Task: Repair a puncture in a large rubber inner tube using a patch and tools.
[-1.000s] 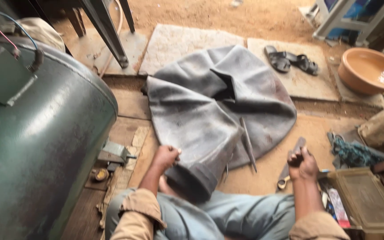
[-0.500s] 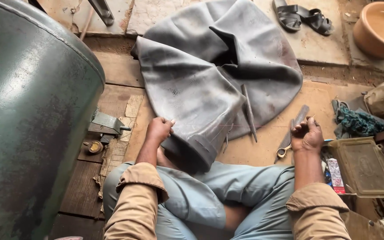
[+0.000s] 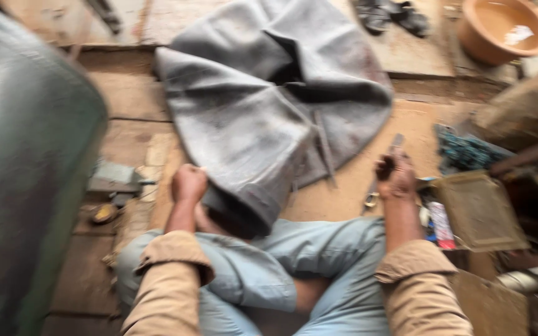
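The person sits cross-legged on a worn wooden floor (image 3: 350, 186), both forearms in tan rolled-cuff sleeves reaching forward over light blue trousers. The left hand (image 3: 188, 183) is curled into a loose fist, knuckles up, set against the near left edge of a large grey rubber inner tube (image 3: 263, 106); the fingers seem to close on the tube's rim, though blur keeps the exact hold from showing. The right hand (image 3: 395, 176) is out to the right, wrist straight, fingers folded around a long flat metal tool (image 3: 386, 163) that looks like a pair of shears: its blade sticks out beyond the knuckles towards the tube and a looped handle shows below the hand, near the floor.

The inner tube lies deflated and spread wide on the floor ahead of the knees, its nearest fold draped onto the person's lap. Its surface is matte, dusty and softly creased, with a dark hollow at the centre and a thin straight strip or rod lying across its right side.

At the left stands a big green metal tank (image 3: 26, 168), rounded and slightly glossy. A brown round plastic basin (image 3: 505, 31) sits at the upper right, with dark sandals (image 3: 393, 15) beside it on a stone slab. A flat square tan lid or tray (image 3: 477, 208) lies just right of the right hand.
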